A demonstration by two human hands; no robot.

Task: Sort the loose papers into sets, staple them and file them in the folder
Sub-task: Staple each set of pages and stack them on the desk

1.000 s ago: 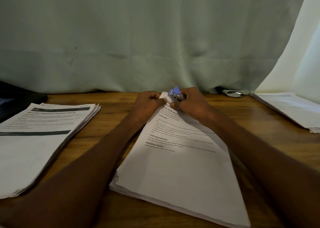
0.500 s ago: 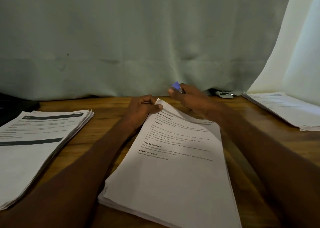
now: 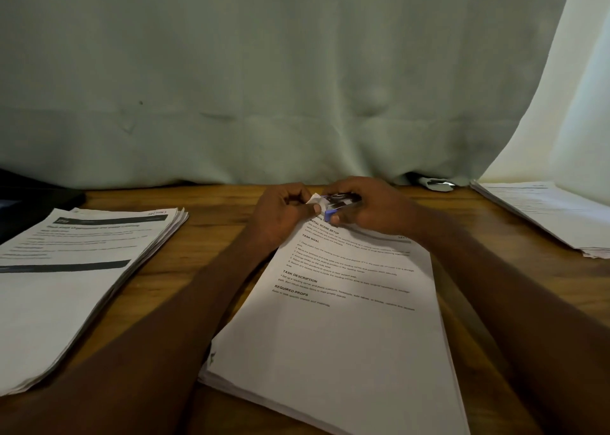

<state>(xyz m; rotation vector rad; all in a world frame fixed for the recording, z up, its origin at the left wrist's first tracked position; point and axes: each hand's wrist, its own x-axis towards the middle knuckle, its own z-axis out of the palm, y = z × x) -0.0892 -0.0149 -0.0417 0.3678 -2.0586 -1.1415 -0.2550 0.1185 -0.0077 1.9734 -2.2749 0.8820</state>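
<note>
- Wooden table [image 3: 211, 200]: carries every pile; a pale curtain [image 3: 297, 88] hangs behind its far edge.
- Middle paper set [image 3: 346, 319]: lies under and between both forearms, angled, its far corner lifted up to the hands. Judgement: skewed this way so that corner comes easily to the tool.
- Left pile [image 3: 72, 269]: well out beyond the left hand, printed headings facing up, sheets fanned at the edge; looks like sorted stock waiting its turn.
- Right pile [image 3: 541, 213]: well out beyond the right hand, at the table's far side.
- Dark flat object [image 3: 36, 197]: beyond the left pile, at the frame edge; possibly the folder, cannot confirm.
- Left hand [image 3: 280, 210]: fingers curled, thumb pinching the raised corner of the middle set, seemingly to keep the sheets squared.
- Right hand [image 3: 373, 210]: wrapped round the stapler [image 3: 340, 202], touching the left hand's thumb.
- Stapler: small, blue-tipped, mouth toward the pinched corner; whether the paper sits inside the mouth cannot be told.
- Small pale object [image 3: 435, 184]: just beyond the right hand by the curtain hem; unidentified.
</note>
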